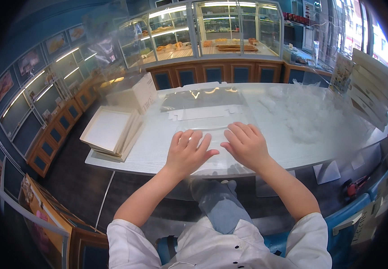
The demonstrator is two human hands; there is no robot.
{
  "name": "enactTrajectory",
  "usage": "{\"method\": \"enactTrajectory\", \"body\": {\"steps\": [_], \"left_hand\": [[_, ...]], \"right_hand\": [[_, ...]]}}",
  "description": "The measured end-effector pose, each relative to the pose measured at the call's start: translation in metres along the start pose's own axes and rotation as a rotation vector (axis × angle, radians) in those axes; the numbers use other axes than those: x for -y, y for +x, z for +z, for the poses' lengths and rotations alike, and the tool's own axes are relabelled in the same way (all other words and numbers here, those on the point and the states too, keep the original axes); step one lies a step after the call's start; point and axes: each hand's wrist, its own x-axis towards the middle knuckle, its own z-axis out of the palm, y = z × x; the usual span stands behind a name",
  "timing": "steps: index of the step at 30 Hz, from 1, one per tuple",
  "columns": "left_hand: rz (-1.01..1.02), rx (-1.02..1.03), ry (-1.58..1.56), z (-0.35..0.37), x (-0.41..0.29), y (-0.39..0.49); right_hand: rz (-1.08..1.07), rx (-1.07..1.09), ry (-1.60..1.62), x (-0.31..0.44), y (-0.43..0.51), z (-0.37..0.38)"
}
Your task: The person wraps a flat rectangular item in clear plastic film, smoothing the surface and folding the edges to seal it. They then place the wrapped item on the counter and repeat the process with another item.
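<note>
A clear plastic sheet (203, 98) lies on the white table (271, 153) before me, with light glinting along its far part. Under or against it is a flat white card piece (200, 113) with notched ends. My left hand (186, 151) is palm down at the sheet's near part, fingers spread and thumb pointing right. Close beside it, my right hand (246, 146) rests palm down with its fingers bent over a raised clear edge (210, 128). Both hands seem to press on the plastic; the undersides of the fingers are hidden.
Shallow cream box trays (108, 129) are stacked at the table's left, before an upright cream box (147, 92). At right lie crumpled clear plastic (310, 114) and a leaning stack of cream boxes (370, 89). A glass bread display case (227, 33) stands beyond.
</note>
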Motion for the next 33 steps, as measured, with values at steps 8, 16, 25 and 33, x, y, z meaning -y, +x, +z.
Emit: {"method": "enactTrajectory", "body": {"steps": [8, 16, 25, 33], "left_hand": [[-0.017, 0.043, 0.006, 0.024, 0.003, -0.017], [-0.048, 0.050, -0.068, 0.031, 0.010, -0.017], [0.024, 0.113, -0.043, 0.001, -0.002, -0.026], [0.177, -0.270, -0.278, -0.021, -0.003, -0.059]], "right_hand": [[0.030, -0.030, 0.032, 0.002, -0.014, 0.012], [0.013, 0.022, 0.069, 0.001, -0.011, 0.019], [0.073, 0.151, 0.190, -0.005, -0.008, 0.004], [0.160, 0.129, 0.198, -0.029, -0.022, -0.014]]}}
